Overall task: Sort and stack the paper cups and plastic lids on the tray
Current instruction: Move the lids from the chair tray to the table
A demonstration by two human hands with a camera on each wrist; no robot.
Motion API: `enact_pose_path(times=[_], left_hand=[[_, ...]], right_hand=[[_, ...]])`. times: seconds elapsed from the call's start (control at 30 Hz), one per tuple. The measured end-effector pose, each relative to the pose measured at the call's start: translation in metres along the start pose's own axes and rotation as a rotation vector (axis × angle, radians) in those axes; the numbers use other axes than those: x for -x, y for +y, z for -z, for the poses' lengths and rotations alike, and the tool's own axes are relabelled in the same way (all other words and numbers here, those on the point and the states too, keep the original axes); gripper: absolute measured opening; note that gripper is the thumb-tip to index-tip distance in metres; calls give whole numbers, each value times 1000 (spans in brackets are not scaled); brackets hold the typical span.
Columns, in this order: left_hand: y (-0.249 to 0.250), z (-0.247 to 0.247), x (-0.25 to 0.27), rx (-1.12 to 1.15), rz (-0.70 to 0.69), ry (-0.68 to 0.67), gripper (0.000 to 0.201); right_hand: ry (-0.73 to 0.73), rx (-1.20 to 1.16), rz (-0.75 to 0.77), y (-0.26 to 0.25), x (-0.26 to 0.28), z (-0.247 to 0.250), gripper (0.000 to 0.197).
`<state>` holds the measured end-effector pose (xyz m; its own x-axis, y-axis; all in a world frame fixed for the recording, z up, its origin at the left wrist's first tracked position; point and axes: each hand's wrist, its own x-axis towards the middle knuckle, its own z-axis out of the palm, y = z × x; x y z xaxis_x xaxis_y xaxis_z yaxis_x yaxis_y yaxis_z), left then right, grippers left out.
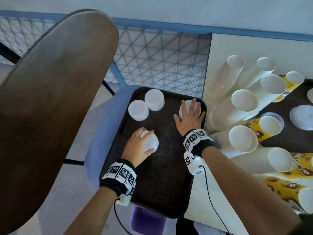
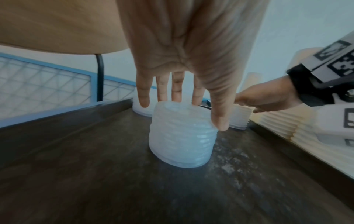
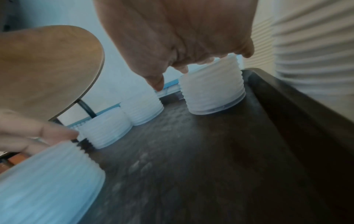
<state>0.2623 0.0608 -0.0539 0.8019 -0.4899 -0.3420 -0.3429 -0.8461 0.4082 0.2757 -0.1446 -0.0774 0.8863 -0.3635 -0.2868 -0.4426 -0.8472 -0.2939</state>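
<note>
A dark brown tray (image 1: 160,175) carries several stacks of translucent plastic lids. My left hand (image 1: 145,141) grips the near-left lid stack (image 1: 153,143) from above. In the left wrist view its thumb lies on the side of this stack (image 2: 182,139) and its fingers reach behind the top. My right hand (image 1: 188,112) rests with spread fingers on top of the far-right lid stack (image 1: 181,110), close to the tray's right rim (image 3: 287,98). Two more lid stacks (image 1: 138,110) (image 1: 154,100) stand touching at the far left corner. No paper cups stand on this tray.
Long stacks of white paper cups (image 1: 243,107) and yellow printed cups (image 1: 271,128) lie on the white table to the right. Loose lids (image 1: 303,116) sit on a second dark tray there. A brown chair back (image 1: 50,99) looms at left. A blue seat (image 1: 101,133) supports the tray.
</note>
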Motion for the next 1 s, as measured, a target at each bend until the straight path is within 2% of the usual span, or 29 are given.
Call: enact_pose_path(times=[0.27,0.47,0.57,0.77,1.0], left_hand=[[-13,-14,26,148,164,108,69],[-16,-24,43,182,286,79,74],[-14,-26,45,183,321,60,78],[-9,-31,42,142,385,24,87],[-7,-34,40,97,424,25,85]], right_hand=[[1,55,270,-21,68,-30,66],[-25,-16,387,-23,104,-35,55],[-103,-85,354,-23,105,-29,59],[-253,24,257,-25,97,-28,81],[-247,99,213,-26,96,-32,88]])
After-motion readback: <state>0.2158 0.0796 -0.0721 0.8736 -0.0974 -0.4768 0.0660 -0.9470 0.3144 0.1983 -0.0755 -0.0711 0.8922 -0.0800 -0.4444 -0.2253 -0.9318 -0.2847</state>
